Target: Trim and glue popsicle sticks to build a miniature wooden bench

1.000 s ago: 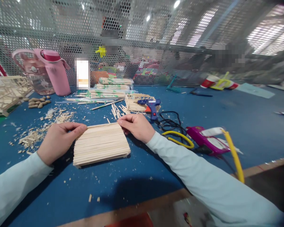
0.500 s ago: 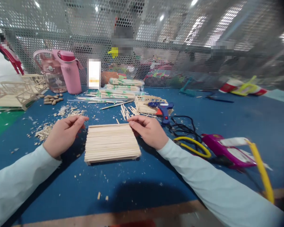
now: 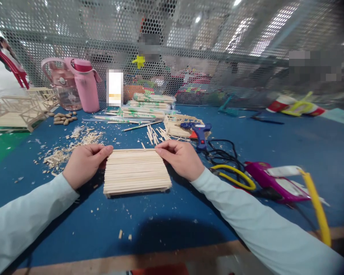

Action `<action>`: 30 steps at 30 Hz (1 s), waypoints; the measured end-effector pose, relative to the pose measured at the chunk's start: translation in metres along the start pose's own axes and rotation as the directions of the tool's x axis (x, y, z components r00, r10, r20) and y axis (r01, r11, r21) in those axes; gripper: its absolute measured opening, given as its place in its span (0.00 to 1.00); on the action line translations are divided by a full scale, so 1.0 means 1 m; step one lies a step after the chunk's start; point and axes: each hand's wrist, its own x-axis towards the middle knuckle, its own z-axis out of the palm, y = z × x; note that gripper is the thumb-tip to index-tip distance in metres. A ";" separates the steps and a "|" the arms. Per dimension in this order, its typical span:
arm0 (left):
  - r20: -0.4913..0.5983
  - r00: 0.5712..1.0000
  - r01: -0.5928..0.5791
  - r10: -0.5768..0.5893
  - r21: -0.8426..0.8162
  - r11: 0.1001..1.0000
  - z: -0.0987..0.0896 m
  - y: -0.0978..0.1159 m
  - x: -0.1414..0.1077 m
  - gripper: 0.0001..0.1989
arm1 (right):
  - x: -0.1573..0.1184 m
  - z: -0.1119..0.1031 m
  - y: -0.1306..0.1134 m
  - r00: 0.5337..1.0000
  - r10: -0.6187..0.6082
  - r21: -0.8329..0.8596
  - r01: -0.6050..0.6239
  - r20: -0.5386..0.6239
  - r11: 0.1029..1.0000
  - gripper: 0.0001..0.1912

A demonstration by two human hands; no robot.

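Note:
A small panel of pale wooden sticks (image 3: 137,172), laid side by side, rests slightly raised on the blue table. My left hand (image 3: 84,164) is closed at its far left corner, thumb and forefinger pinching the end of the far edge. At the far right corner my right hand (image 3: 179,157) pinches the other end of that edge. Whether the fingers grip only the outermost stick or the whole panel I cannot tell. Just beyond lie loose short sticks (image 3: 152,135) and a blue glue gun (image 3: 200,133), which leans on another stick frame (image 3: 174,128).
Wood scraps (image 3: 57,156) and peanuts (image 3: 64,119) lie to the left, near stick models (image 3: 13,114) and a pink bottle (image 3: 87,89). Bagged sticks (image 3: 149,110) lie behind. On the right are a black cable (image 3: 225,152) and a purple tool (image 3: 275,183) with a yellow cord.
My left hand has moved right and inward, from beside the panel onto its far left corner, and its fingers have closed there. My right hand has stayed at the far right corner.

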 end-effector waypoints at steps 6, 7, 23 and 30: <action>-0.015 1.000 -0.011 0.010 -0.015 1.000 0.000 0.002 -0.001 0.16 | 0.001 0.000 0.000 0.999 -0.043 -0.021 0.043 0.001 0.999 0.06; -0.017 1.000 -0.011 0.010 -0.016 1.000 0.000 0.001 -0.001 0.16 | 0.001 0.000 0.000 0.999 -0.044 -0.015 0.044 0.005 0.999 0.06; 0.144 0.980 0.175 -0.135 -0.318 0.932 0.006 -0.001 -0.004 0.28 | 0.001 0.001 0.002 0.989 0.082 0.109 -0.095 0.121 0.989 0.12; 0.163 0.972 0.225 -0.170 -0.432 0.873 0.011 0.001 -0.008 0.22 | 0.003 0.003 0.001 0.987 0.110 0.151 -0.128 0.121 0.980 0.08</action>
